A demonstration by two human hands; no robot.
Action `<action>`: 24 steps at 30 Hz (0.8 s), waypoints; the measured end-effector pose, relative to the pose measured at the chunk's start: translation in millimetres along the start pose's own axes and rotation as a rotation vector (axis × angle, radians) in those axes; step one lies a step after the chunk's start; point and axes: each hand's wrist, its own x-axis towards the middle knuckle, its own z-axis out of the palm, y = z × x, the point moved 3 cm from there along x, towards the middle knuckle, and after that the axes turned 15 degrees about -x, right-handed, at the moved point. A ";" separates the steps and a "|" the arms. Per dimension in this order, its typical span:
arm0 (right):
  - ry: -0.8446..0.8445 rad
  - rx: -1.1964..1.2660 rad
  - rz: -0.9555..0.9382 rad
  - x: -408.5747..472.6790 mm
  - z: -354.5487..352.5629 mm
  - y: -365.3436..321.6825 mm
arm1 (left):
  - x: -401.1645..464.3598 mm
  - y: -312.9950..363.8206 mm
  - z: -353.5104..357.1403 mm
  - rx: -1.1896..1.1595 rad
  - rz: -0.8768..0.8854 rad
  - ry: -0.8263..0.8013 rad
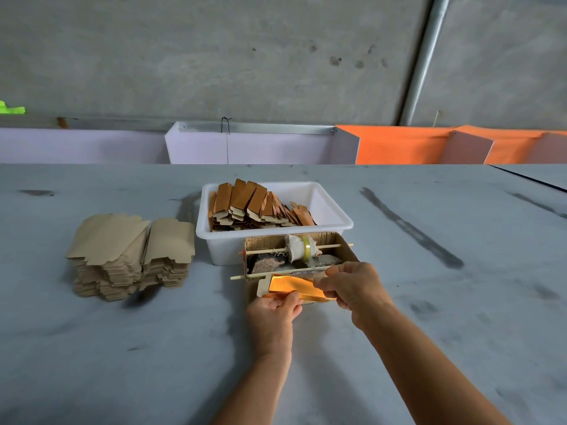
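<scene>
No text, label, brand, number or sign can be read anywhere in the frame. The gold foil piece (pixel 294 286) at lower centre shows only a plain shiny face. The stack of brown card blanks (pixel 129 253) at left, the folded pieces (pixel 245 204) in the white tub (pixel 334 207) at centre and the cardboard box (pixel 331 237) just in front of it bear no print that can be made out.

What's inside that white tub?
Folded brown paper pieces stand packed in rows, filling the left and middle of the tub; its right end shows bare white plastic. Whatever lies beneath the pieces is covered.
</scene>
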 end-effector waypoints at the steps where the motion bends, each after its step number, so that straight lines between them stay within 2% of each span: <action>1: 0.002 0.001 -0.003 0.0 0.2 -0.2 | -0.5 0.1 0.1 -0.001 0.000 0.001; 11: 0.002 0.012 -0.029 -0.4 0.8 7.3 | -4.3 4.5 1.3 0.018 -0.015 0.031; 24: 0.066 0.101 0.007 10.6 11.0 26.6 | -14.5 5.4 3.1 -0.083 -0.137 0.026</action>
